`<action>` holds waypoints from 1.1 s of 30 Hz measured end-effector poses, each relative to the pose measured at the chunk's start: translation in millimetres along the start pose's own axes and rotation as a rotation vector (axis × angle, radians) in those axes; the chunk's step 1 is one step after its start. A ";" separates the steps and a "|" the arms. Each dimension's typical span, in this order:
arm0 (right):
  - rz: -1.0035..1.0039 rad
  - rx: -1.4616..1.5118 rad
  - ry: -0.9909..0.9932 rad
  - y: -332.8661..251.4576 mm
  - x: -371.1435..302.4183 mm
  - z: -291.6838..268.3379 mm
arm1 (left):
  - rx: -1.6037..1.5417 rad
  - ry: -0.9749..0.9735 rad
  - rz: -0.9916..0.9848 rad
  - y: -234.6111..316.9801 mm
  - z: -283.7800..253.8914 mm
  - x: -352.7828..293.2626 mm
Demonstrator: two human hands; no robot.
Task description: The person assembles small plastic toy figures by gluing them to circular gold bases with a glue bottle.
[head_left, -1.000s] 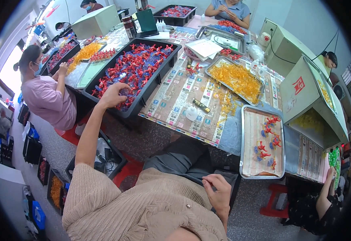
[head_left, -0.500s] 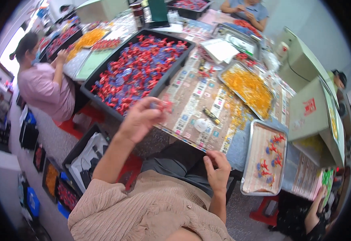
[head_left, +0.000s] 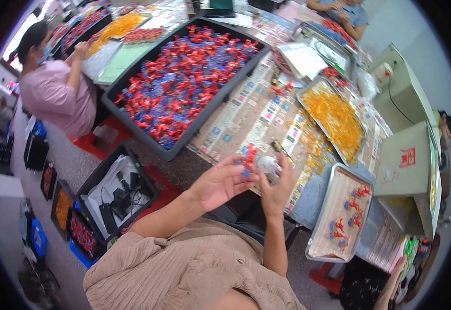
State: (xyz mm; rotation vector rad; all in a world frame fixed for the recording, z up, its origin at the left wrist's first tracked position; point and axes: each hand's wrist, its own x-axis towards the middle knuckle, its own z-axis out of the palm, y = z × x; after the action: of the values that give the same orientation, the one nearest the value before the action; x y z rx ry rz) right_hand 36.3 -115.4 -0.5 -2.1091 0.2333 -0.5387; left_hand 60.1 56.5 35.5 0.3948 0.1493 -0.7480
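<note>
My left hand (head_left: pixel 216 187) pinches a small red and blue plastic figurine (head_left: pixel 250 154) between thumb and fingertips, just past the table's near edge. Close beside it, my right hand (head_left: pixel 275 199) has its thumb and fingers around a small white bottle (head_left: pixel 268 165); the fingers partly cover it. Many figurines of the same kind fill a large black bin (head_left: pixel 176 147) at the left of the table. Several more stand spaced out on a metal tray (head_left: pixel 318 243) to my right.
A tray of loose orange-yellow pieces (head_left: pixel 334 116) lies beyond my right hand, with some spilled next to it. A yellow and black tube (head_left: pixel 275 146) rests near the white bottle. Two co-workers (head_left: pixel 63 98) sit at the far left and far side. A box (head_left: pixel 406 163) stands at right.
My left hand has brought the figurine from the black bin's near corner rightward and down. My right hand has risen from the table's edge and taken hold of the white bottle.
</note>
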 end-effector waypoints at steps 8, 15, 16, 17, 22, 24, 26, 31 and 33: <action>0.090 0.231 -0.068 12.2 2.8 6.2 | 0.111 0.062 -0.015 1.3 6.1 13.3; 0.126 0.290 -0.070 13.6 -12.2 -27.6 | 0.246 0.122 0.008 -6.2 0.3 27.2; 0.141 0.335 -0.076 12.3 -13.0 -32.2 | 0.280 0.122 0.026 -8.0 -3.6 31.0; 0.156 0.381 -0.080 11.8 -14.4 -35.5 | 0.316 0.121 0.045 -10.1 -6.2 33.2; 0.109 0.283 -0.023 21.9 -20.9 -43.2 | 0.388 0.130 0.039 -19.8 -0.8 37.2; 0.105 0.308 0.005 19.6 -25.5 -49.4 | 0.402 0.119 0.016 -22.2 4.9 35.1; 0.146 0.366 0.006 17.8 -31.9 -56.5 | 0.275 0.105 -0.087 -23.1 9.3 31.7; 0.029 0.385 0.022 4.0 -44.2 -79.8 | 0.221 0.070 -0.143 -29.3 19.6 16.2; 0.039 0.386 -0.003 0.2 -51.4 -86.3 | 0.235 0.075 -0.144 -31.0 22.8 10.0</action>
State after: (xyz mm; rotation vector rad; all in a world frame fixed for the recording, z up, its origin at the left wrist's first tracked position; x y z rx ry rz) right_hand -49.1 -161.0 26.3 -1.7275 0.1536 -0.5125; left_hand 46.0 20.5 44.6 0.6415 0.1616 -0.8971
